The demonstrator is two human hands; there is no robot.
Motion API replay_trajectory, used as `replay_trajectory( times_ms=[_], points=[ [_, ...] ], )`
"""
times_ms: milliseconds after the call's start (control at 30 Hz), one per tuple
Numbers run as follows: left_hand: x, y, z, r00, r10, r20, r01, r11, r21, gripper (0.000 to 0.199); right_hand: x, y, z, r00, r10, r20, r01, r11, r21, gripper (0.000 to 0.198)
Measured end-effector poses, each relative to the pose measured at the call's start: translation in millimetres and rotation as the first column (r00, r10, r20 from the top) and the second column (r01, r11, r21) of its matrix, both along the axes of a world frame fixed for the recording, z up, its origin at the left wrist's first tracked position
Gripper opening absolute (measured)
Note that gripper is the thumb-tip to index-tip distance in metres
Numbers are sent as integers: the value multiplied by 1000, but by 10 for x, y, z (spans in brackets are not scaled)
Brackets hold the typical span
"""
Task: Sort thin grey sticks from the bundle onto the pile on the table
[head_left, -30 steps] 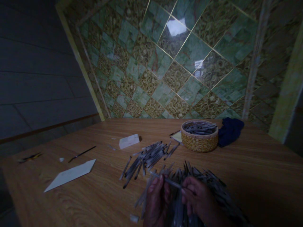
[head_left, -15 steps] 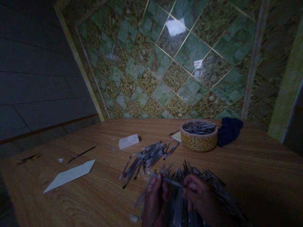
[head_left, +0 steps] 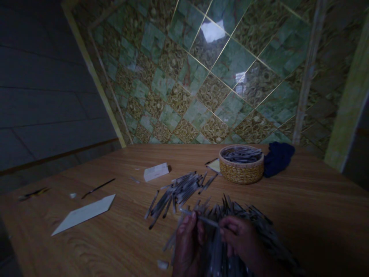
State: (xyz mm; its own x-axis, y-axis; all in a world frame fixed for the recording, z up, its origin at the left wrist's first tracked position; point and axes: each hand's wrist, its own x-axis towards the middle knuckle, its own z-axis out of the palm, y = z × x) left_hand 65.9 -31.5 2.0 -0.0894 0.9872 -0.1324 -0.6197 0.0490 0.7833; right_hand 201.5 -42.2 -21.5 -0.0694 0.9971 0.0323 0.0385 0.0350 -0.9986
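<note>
My left hand point(head_left: 188, 242) is closed, pinching a slim, translucent pen point(head_left: 208, 221) between thumb and fingers. The pen lies nearly level, its left end poking past my thumb. At its right end the fingers of my right hand point(head_left: 240, 236) are closed on it too; the tip there is hidden. Beneath and behind both hands spreads a large heap of similar pens point(head_left: 263, 223), dim and blurred toward the bottom edge. Farther off, a smaller loose pile of pens point(head_left: 184, 188) with dark ends lies on the wooden table point(head_left: 129, 238).
A round woven basket point(head_left: 241, 171) full of pens stands at the back right, a dark blue cloth point(head_left: 279, 158) beside it. Leftward are a small white box point(head_left: 156, 172), a white flat card point(head_left: 85, 214), a thin dark stick point(head_left: 98, 188) and a dark-and-yellow tool point(head_left: 34, 193).
My right hand has shifted slightly left along the pen, closer to my left hand. My left hand stays almost where it was, and the piles look the same.
</note>
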Motion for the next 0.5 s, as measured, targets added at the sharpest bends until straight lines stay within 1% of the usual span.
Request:
replay_trajectory(
  times_ms=[100,200,300,367,400,433,500],
  points=[
    [-86,41,-4,998,48,51,-47,999,-17,22,95,37,40,999,-52,-1,52,998,38,17],
    [-236,84,17,989,106,106,-105,994,-11,15,255,94,117,993,-119,-14,120,991,55,17],
    [-376,128,37,983,157,100,-156,988,-15,13,420,134,226,980,-199,0,199,977,79,20],
    [-425,157,26,972,235,16,-235,972,-13,17,505,144,290,959,-278,59,270,956,117,22],
    [-432,170,11,958,281,-59,-282,959,-6,21,536,145,309,942,-319,108,300,941,158,23],
    [-429,182,-9,937,316,-152,-318,948,7,25,559,144,319,919,-357,170,319,924,212,23],
    [-397,197,-61,870,342,-354,-345,937,56,33,581,141,304,849,-416,326,301,888,348,23]
  ],
)
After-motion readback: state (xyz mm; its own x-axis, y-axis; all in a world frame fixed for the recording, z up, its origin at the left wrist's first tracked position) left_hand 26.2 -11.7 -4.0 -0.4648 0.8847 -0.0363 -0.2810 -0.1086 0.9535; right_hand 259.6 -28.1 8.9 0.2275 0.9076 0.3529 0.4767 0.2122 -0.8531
